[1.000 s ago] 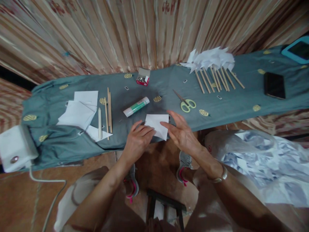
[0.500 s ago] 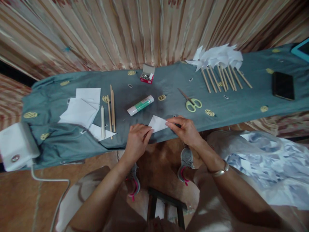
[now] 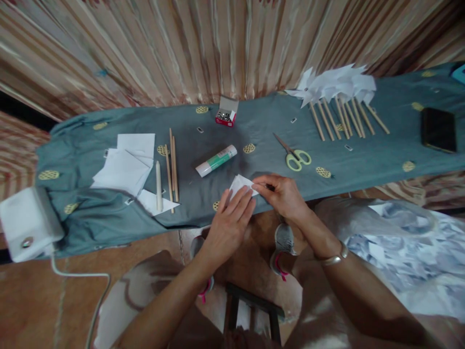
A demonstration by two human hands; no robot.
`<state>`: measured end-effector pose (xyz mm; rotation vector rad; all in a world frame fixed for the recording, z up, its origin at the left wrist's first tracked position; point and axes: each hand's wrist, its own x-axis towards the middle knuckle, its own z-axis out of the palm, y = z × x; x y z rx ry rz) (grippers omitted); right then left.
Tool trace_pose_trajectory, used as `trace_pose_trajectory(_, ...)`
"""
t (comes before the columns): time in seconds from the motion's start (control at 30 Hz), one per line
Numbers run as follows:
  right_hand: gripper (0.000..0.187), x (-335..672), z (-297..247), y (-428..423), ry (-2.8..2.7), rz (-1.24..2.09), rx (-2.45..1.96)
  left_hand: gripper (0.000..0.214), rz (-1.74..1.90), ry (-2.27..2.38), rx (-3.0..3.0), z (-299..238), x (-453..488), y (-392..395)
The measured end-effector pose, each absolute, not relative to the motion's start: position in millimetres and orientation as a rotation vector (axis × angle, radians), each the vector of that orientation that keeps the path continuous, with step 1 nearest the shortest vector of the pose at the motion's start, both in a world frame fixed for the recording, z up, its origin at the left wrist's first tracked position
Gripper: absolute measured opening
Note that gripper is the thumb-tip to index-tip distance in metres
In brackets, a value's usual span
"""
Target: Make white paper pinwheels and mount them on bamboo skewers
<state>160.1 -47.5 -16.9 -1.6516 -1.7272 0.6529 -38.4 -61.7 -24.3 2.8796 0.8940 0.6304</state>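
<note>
A small folded white paper point(image 3: 240, 182) lies at the front edge of the cloth-covered table. My left hand point(image 3: 232, 218) is laid over its lower part, fingers stretched out and flat. At the paper's right corner, my right hand point(image 3: 283, 194) pinches with thumb and forefinger. Something dark and thin shows between that hand's fingers; its kind is unclear. Just beyond the paper lies a glue stick point(image 3: 216, 161), white with a green label. Scissors point(image 3: 296, 156) with pale green handles rest to the right, blades partly apart.
White paper sheets point(image 3: 123, 167), a white candle-like stick point(image 3: 159, 186) and wooden sticks point(image 3: 174, 167) lie left. A red box of metal pieces point(image 3: 225, 118) stands at the back. Paper pinwheels point(image 3: 337, 87) and a dark phone-like object point(image 3: 438, 130) are right. A bag of paper pieces point(image 3: 407, 247) sits below.
My left hand has moved right and spread from a pinch at the paper's left corner to flat fingers over it. My right hand stays at the right corner. The view has shifted slightly.
</note>
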Motion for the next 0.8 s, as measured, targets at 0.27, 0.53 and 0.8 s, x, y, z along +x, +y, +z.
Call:
trace_pose_trajectory(0.27, 0.012, 160, -17, -45, -1.737, 0.661, -1.661, 0.048, 0.460, 0.997, 2.865, -36, -34, -66)
trace_pose_trajectory(0.53, 0.015, 156, -11, -43, -1.691, 0.670, -1.772, 0.049, 0.440, 1.036, 2.880, -38, -33, -65)
trace_pose_trajectory(0.8, 0.014, 153, -9, -41, -1.675, 0.673, -1.818, 0.052, 0.409, 1.029, 2.833, -37, -33, -64)
